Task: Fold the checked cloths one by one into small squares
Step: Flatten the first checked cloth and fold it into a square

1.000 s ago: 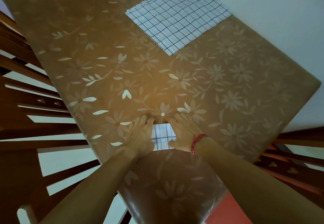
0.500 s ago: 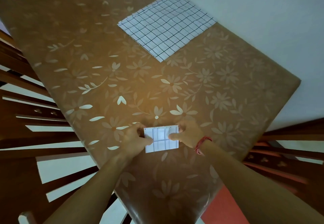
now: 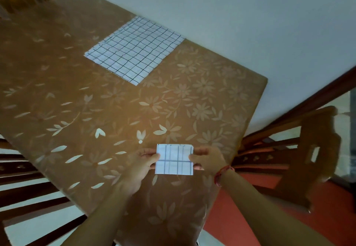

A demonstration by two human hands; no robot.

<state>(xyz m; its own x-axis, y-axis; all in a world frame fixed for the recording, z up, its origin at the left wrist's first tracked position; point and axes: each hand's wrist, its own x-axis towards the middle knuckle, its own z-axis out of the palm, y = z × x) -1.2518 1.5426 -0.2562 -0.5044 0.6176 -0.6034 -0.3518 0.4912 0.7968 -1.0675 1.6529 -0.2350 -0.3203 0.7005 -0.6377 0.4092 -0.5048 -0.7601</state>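
Note:
A small folded checked cloth (image 3: 174, 159), white with dark lines, is near the table's front edge. My left hand (image 3: 141, 165) pinches its left side between thumb and fingers. My right hand (image 3: 209, 160), with a red thread on the wrist, pinches its right side. The folded square looks lifted a little off the table. Farther back lies a flat checked cloth (image 3: 134, 50), spread out and unfolded, close to the wall.
The table (image 3: 96, 101) wears a brown cover with pale flowers. Wooden chairs stand at the left (image 3: 28, 193) and right (image 3: 300, 159). A pale wall (image 3: 250, 24) runs along the table's far side. Red floor shows at the lower right.
Both hands pressed flat on the folded cloth a second ago. They have since taken its two sides in a pinch and raised it. The camera view swung to the right.

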